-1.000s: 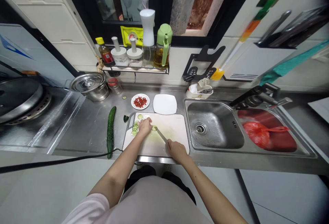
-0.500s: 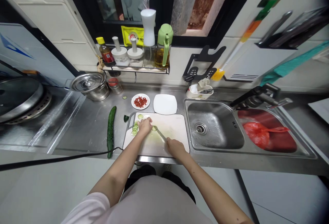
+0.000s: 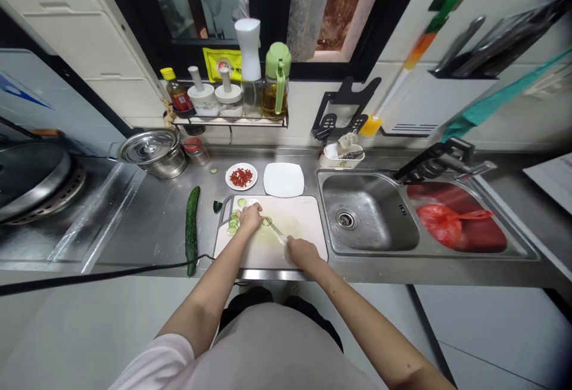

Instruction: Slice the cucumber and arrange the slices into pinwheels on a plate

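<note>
On the white cutting board my left hand is closed, with fingers curled down on cucumber that the hand mostly hides. Cucumber slices lie overlapped against its left side, and a single slice lies above them. My right hand grips the handle of a knife. Its blade points up and left toward my left fingers, low over the board, with a round cucumber slice at its tip. A whole cucumber lies on the counter left of the board.
Behind the board stand a plate of chopped red pieces and a white square plate. A lidded steel pot is at back left. The sink lies right. A black cable crosses the counter's front edge.
The view has shifted slightly, moving the surroundings a little left. Both hands and the knife keep nearly the same places on the board; the blade looks slightly turned.
</note>
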Tool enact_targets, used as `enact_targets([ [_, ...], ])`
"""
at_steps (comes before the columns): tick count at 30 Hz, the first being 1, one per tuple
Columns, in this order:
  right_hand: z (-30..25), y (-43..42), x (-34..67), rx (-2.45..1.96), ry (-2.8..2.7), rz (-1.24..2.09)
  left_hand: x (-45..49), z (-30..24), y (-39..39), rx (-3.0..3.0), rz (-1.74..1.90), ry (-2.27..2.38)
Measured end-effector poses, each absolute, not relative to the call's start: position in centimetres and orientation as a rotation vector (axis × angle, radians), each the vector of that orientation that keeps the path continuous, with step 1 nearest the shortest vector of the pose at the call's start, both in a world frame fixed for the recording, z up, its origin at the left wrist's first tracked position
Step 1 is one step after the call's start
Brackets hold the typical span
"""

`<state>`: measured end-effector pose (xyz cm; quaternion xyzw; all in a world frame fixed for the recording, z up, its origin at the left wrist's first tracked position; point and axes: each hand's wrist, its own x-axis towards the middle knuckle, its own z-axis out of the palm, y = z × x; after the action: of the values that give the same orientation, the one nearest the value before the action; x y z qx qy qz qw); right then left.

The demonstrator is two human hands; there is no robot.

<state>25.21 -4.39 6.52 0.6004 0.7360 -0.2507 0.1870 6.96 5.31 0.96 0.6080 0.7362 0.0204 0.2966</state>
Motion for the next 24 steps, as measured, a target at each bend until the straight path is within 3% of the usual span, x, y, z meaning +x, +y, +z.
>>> enact_targets([
  [24, 5.9, -4.4, 25.4, 1.721, 2.073, -0.742, 7.0, 1.0, 5.4, 1.638, 0.025, 1.954],
])
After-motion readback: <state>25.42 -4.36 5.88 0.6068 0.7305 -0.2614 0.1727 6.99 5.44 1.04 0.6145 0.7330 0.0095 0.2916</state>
